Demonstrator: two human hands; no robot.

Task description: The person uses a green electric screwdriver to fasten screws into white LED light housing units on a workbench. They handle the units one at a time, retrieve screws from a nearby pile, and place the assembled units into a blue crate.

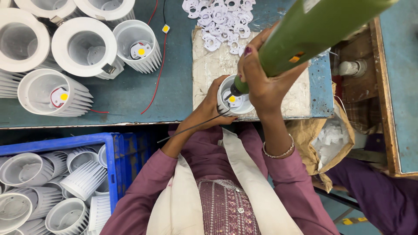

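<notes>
The right hand point(261, 82) is wrapped tight around a green electric screwdriver point(305, 32), a thick cylinder with a small orange mark on its side, tilted from the upper right down to a dark narrow tip; that tip reaches down into a white finned lamp housing point(237, 102), which stands mouth-up at the near edge of a worn pale board point(209, 69) laid on the blue-green workbench point(130, 91); the left hand point(213, 104) is curled around the housing's left wall, gripping it steady; the housing is a round white cup with a smooth rim and ribbed outer fins, and at its floor sits a white plate with a small yellow square chip just beside the driver's tip; a thin dark wire point(191, 127) runs from the housing down and left across the person's forearm; at the far end of the board lies a heap of small white flat brackets point(222, 19); to the left on the bench stand more white housings point(82, 45), some showing the same yellow chip and thin red leads point(159, 74); a blue crate point(111, 161) below the bench edge holds further finned housings lying on their sides; a brown sack point(313, 139) of white parts hangs to the right.
</notes>
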